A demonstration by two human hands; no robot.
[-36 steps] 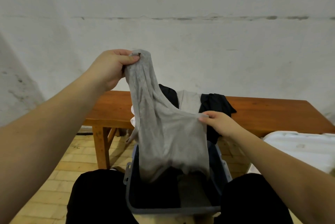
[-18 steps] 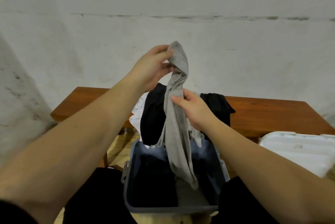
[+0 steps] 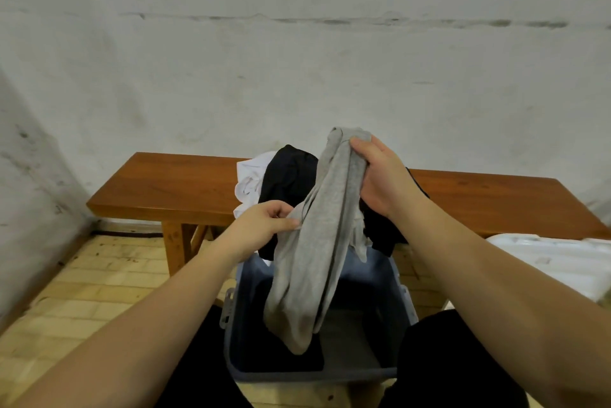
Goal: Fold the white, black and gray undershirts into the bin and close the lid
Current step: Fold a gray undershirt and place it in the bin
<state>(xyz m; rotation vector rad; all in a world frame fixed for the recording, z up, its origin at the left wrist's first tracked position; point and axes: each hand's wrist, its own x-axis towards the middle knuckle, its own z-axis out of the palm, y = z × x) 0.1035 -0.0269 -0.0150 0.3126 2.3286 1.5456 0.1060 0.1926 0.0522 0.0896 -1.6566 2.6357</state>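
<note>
So the grips have been swapped since half a second back: the top of the gray undershirt [image 3: 317,229] used to be held up by the left hand [image 3: 264,226], and now it's bunched in the right hand [image 3: 380,176], fingers curled round the fabric up high. The left hand has been dropped lower and a fold of the cloth is pinched at its edge, about mid-length. The whole view has been tipped down a bit too.

The shirt is hung as a twisted rope, not a flat panel, with its lower end dangling inside the open blue-gray bin [image 3: 405,295] held between the knees. Something dark is already lying in the bin's bottom on the left side. The black undershirt [image 3: 287,173] and the white undershirt [image 3: 248,176] are left heaped on the wooden worktop [image 3: 172,183] behind, and the white lid [image 3: 562,262] is parked off to the right.

What could go wrong, as a guess: if it gets lowered like this, the twist will be packed in as a wad instead of a fold. The left pinch is only on an edge, so the cloth could be pulled out of it when it's spread. The hem could also get draped over the bin rim and be caught under the lid later.
</note>
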